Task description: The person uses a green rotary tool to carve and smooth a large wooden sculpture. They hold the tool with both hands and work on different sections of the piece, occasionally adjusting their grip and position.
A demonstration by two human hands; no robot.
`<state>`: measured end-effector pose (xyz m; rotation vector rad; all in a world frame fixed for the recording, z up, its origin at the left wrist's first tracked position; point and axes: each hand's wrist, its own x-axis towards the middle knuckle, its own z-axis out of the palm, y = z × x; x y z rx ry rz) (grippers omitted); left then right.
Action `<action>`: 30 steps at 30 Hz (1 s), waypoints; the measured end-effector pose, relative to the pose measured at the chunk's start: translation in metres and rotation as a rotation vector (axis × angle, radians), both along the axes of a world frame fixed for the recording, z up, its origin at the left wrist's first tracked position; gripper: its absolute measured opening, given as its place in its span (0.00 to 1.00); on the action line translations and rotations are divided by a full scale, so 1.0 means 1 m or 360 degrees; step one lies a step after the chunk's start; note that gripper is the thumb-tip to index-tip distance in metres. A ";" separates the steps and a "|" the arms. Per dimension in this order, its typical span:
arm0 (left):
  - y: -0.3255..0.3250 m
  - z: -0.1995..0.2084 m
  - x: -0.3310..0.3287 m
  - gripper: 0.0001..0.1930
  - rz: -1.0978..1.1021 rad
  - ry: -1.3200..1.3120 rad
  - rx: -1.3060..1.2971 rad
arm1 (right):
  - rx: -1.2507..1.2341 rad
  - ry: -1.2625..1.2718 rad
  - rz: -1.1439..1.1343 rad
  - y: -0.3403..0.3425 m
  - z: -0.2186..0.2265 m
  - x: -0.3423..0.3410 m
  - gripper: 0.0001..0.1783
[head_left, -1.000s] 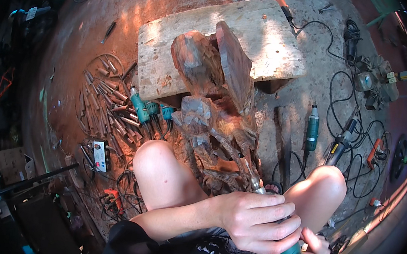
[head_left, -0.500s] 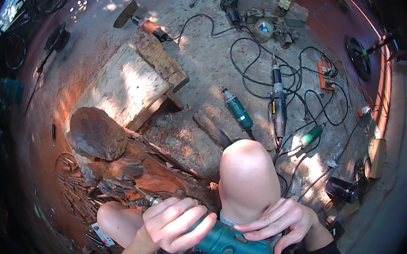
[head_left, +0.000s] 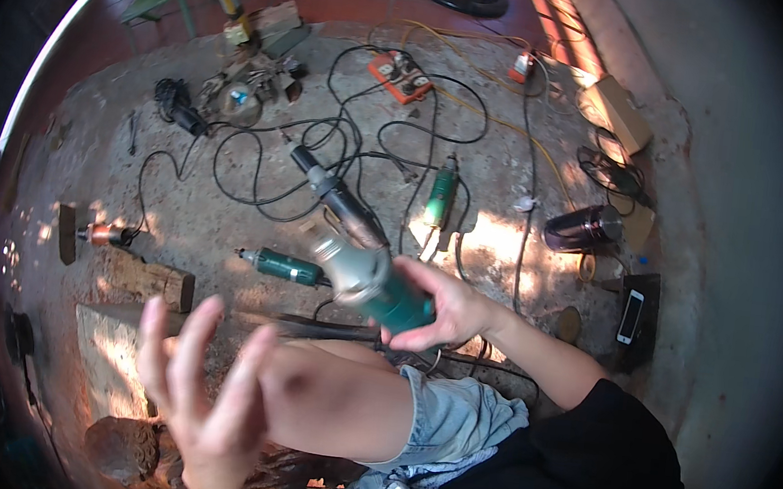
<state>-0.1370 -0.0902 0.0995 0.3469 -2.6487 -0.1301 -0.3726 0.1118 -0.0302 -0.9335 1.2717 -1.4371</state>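
Observation:
A green die grinder [head_left: 399, 305] with a silver front end is gripped by my right hand [head_left: 447, 308], raised over the floor beyond my knee. Its nose points up and to the left, a little blurred. My left hand [head_left: 204, 397] is lifted over the wood at lower left, fingers spread and holding nothing. Beneath it, partly hidden, lies the dark carved wood [head_left: 124, 450]. Close to the held tool on the floor are a second green grinder [head_left: 284, 266] and a long black and grey one [head_left: 347, 211].
Another green grinder [head_left: 440, 197] lies among black cables near an orange socket box [head_left: 400, 76]. An orange tool [head_left: 106, 235] rests by a wooden block [head_left: 147, 279] at left. To the right are a dark cylinder [head_left: 582, 229], a phone [head_left: 630, 317] and a cardboard box [head_left: 617, 114].
My view has turned right. My left hand has let go of the green grinder and opened. The right hand now carries it forward, away from my lap, over the floor.

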 end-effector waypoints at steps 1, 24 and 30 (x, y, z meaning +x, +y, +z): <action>-0.005 -0.007 0.015 0.23 0.0148 0.0042 0.0028 | 0.0120 -0.0416 -0.0115 0.022 -0.016 -0.012 0.48; 0.047 0.023 0.401 0.09 0.2157 0.1040 0.0532 | 0.0705 0.0767 -0.0954 0.063 -0.267 -0.034 0.12; 0.130 -0.142 0.502 0.12 0.2831 0.1242 0.0943 | 0.0460 0.0857 -0.0260 -0.004 -0.177 0.061 0.17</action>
